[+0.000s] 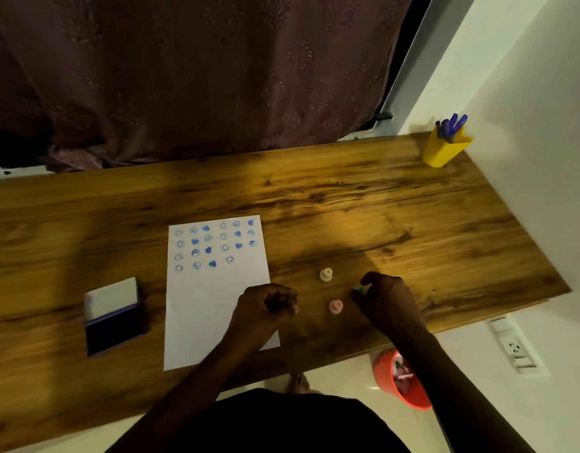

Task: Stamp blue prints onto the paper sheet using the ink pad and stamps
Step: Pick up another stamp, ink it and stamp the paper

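While the left hand point(265, 308) rests fisted on the paper point(213, 289), right hand point(385, 297) fingers pinch a green stamp point(359, 289)

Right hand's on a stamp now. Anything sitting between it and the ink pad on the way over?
Yes. From the right hand, the pink stamp, the left hand curled on the paper sheet, and the sheet itself lie between it and the open ink pad. The cream stamp sits farther back, off the path.

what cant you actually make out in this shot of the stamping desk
All in the head view:
- Stamp in the right hand: only a green sliver shows; fingers cover the rest.
- Left hand: curled fist hides whether it holds anything.
- Prints on the paper sheet: too small and blurred for detail.
- Orange bin: contents blurred, partly behind the right forearm.
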Available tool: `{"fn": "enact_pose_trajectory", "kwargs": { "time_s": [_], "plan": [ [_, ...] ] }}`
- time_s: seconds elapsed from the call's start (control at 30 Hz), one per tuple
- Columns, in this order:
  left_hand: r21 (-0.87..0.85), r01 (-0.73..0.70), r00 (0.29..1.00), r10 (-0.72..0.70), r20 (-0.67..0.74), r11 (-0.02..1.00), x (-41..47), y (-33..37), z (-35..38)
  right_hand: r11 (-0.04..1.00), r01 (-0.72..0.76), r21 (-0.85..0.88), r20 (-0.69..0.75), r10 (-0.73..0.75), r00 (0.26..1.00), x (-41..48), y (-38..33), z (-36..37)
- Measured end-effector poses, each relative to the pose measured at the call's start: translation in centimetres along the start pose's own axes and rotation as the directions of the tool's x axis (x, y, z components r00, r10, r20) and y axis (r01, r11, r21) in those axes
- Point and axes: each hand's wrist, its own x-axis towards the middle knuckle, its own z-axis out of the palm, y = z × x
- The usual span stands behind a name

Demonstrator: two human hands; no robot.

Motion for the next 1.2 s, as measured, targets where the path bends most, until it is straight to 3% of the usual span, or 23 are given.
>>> {"fn": "enact_pose_trajectory", "kwargs": {
  "time_s": [0.17, 0.27, 0.33, 0.4, 0.6, 0.7, 0.83, 0.93, 1.07, 1.2],
  "plan": [
    [-0.023, -0.005, 1.0, 0.005, -0.004, 1.0, -0.2, 0.5, -0.5, 0.998, 0.058, 0.005, -0.032, -0.057, 0.998, 0.4, -0.5, -0.8],
    [-0.072, -0.026, 1.0, 0.025, -0.005, 0.997, -0.3, 1.2, -0.9, 0.974, 0.061, 0.219, -0.065, -0.048, 0.997, 0.5, -2.4, -2.5],
    [-0.146, -0.033, 0.999, 0.034, 0.003, 0.989, -0.4, 1.9, -1.2, 0.844, -0.039, 0.535, 0.055, 0.012, 0.998, 0.3, -4.6, -3.3],
    [-0.223, -0.049, 0.999, 0.051, 0.003, 0.973, -0.7, 2.7, -1.6, 0.672, -0.149, 0.726, 0.198, 0.003, 0.98, -0.2, -7.1, -3.6],
    [-0.377, -0.113, 0.992, 0.086, -0.087, 0.919, -2.0, 3.4, -4.1, 0.506, -0.271, 0.819, 0.379, -0.122, 0.917, -1.8, -12.9, -2.6],
    [-0.398, -0.114, 0.986, 0.055, -0.157, 0.91, -2.8, 2.8, -5.7, 0.53, -0.228, 0.817, 0.385, -0.207, 0.899, -1.8, -14.7, -2.1],
    [-0.436, -0.106, 0.972, 0.001, -0.233, 0.894, -4.1, 1.7, -8.4, 0.608, -0.055, 0.792, 0.333, -0.355, 0.874, -1.6, -16.9, -1.0],
    [-0.476, -0.097, 0.943, -0.073, -0.326, 0.874, -5.1, 0.5, -10.9, 0.724, 0.075, 0.686, 0.282, -0.36, 0.89, -1.3, -19.0, 0.3],
    [-0.469, -0.104, 0.879, -0.14, -0.456, 0.877, -7.4, -1.5, -15.3, 0.795, 0.227, 0.563, 0.257, -0.429, 0.866, -1.5, -22.8, 3.2],
    [-0.483, -0.112, 0.827, -0.188, -0.53, 0.869, -9.9, -3.8, -19.1, 0.802, 0.425, 0.421, 0.246, -0.551, 0.797, -1.9, -27.3, 6.1]
  ]
}}
